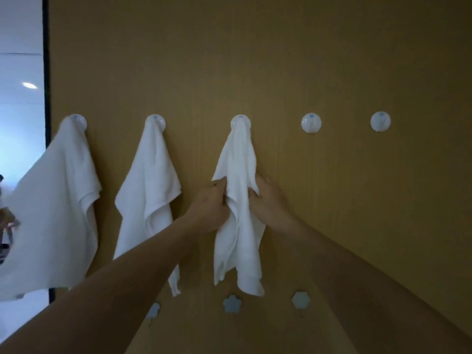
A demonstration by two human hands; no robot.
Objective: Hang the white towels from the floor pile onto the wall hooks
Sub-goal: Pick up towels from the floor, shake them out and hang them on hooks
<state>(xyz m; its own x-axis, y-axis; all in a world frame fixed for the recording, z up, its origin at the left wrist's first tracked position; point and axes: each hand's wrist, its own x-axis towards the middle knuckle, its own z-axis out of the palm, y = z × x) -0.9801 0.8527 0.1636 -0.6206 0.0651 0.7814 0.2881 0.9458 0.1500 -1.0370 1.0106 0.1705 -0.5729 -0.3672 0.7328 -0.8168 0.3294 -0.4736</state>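
— How is the light?
— Dim and flat on the brown wall [306, 60]; the towels [150, 190] cast soft shadows to their right.
— Any glare?
— A bright, washed-out strip at the far left, with one lamp reflection [29, 85].
— Sharpness?
— Soft overall, grainy. Wide-angle bending stretches the forearms and left edge.

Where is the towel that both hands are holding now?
In the head view, the towel hangs centrally from the third hook from the left, between the left hand and right hand.
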